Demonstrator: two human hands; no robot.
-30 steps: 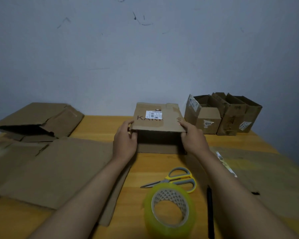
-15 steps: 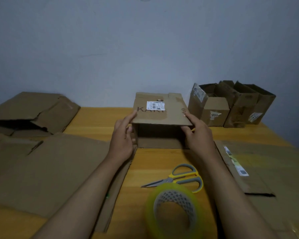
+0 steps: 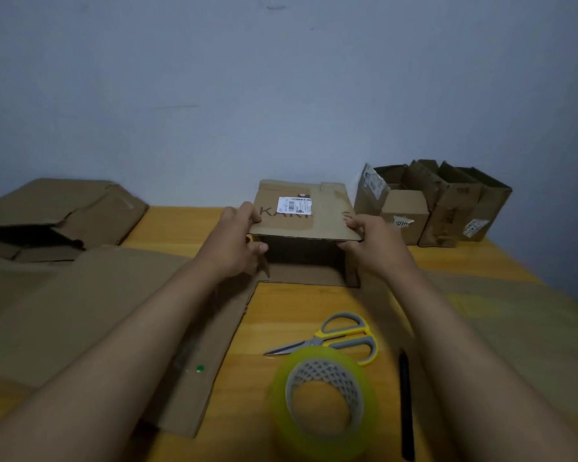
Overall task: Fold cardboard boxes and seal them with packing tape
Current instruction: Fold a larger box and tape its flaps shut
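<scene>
A yellow-orange wooden table [image 3: 187, 225] stands hard against a plain bluish-grey wall [image 3: 281, 95] that carries a few faint scuff marks near the top. At the far middle of the table sits the cardboard box [image 3: 301, 228], its open side facing the person and its top panel bearing a white barcode label [image 3: 294, 205] and dark printed letters. The left hand [image 3: 236, 243] grips the top panel's left corner, fingers curled over the edge; the right hand [image 3: 372, 241] pinches the right corner the same way. Flattened cardboard sheets [image 3: 80, 311] cover the left of the table, with a half-collapsed box [image 3: 57, 211] behind them at the far left. More flat cardboard [image 3: 514, 315] lies to the right. At the far right, against the wall, stands a cluster of small boxes [image 3: 431, 208]. Nearer the person lie yellow-and-grey scissors [image 3: 341, 338], a roll of packing tape [image 3: 324, 398] and a black pen [image 3: 406, 405].

The box's inside is dark and unreadable. The tape roll is blurred, and the lettering is partly covered by the label and hands.
</scene>
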